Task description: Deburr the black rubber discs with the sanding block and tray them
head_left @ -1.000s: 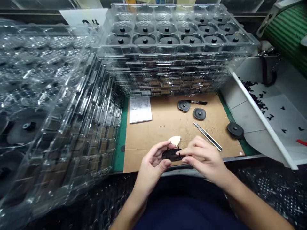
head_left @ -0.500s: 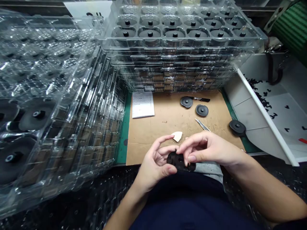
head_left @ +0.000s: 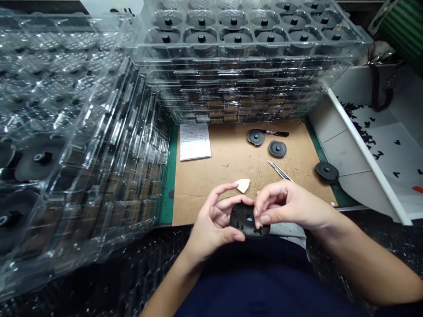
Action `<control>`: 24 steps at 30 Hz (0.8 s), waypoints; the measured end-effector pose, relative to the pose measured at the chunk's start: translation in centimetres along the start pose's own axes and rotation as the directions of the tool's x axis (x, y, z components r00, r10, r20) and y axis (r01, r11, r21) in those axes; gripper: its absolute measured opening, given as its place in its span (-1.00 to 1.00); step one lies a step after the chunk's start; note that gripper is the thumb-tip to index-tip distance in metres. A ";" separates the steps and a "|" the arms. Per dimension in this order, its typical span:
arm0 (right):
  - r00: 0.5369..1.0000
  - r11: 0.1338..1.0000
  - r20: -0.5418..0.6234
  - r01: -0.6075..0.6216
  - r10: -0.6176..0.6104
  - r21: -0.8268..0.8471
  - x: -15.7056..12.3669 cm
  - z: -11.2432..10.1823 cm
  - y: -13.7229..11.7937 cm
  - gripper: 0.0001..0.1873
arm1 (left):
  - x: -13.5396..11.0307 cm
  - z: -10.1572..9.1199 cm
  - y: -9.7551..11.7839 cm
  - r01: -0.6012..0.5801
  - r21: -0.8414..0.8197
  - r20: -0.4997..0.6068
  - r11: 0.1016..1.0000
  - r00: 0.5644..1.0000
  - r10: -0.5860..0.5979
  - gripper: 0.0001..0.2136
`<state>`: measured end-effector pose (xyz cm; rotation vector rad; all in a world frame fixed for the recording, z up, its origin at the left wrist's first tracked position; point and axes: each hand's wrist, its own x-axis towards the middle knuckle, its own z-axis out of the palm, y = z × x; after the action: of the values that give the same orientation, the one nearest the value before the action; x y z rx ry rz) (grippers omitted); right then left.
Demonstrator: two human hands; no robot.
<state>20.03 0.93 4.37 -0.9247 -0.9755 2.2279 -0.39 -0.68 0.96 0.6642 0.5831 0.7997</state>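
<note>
My left hand (head_left: 216, 220) grips a rounded black plastic part (head_left: 243, 219) by its left edge, thumb below and fingers above, close to my body. The part's inner side, with small posts and a hole, faces up. Over its right end, the fingers of my right hand (head_left: 280, 207) are pinched together and touch the part; whatever lies between them is hidden or too small to name. Just beyond my left fingertips lies a cream-coloured pointed piece (head_left: 243, 185). Two similar dark discs, a nearer one (head_left: 277, 149) and a farther one (head_left: 255, 137), rest on the cardboard (head_left: 211, 176).
A utility knife (head_left: 279, 170), a black marker (head_left: 276, 133) and a printed paper (head_left: 194, 141) lie on the cardboard. Stacked clear trays (head_left: 238, 66) rise behind, with more trays (head_left: 132, 132) at left. At right, a white bin (head_left: 366, 158) holds small black pieces; another dark disc (head_left: 327, 172) sits beside it.
The black part has tilted so that more of its inner face and hole show. My right fingers have shifted slightly at its right end. The view has moved a little.
</note>
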 end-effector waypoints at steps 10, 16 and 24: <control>0.990 0.989 -0.066 0.131 -0.126 0.073 -0.5 0.0 1.6 -0.84 | 0.1 0.0 -0.3 -0.064 0.077 0.015 0.995 0.998 0.063 -0.31; 0.973 0.987 -0.171 0.158 -0.153 0.018 -1.0 0.5 1.5 -0.83 | -0.1 0.1 -0.4 -0.066 0.094 0.002 0.993 0.998 0.066 -0.31; 0.987 0.984 -0.071 0.133 -0.142 -0.118 -1.6 1.3 0.1 -0.85 | 0.0 0.2 -0.6 0.076 -0.047 0.058 0.996 0.996 -0.073 -0.29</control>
<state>20.01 -0.75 5.51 -0.9570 -1.1033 2.0241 0.02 -1.05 0.60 0.6143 0.5330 0.7211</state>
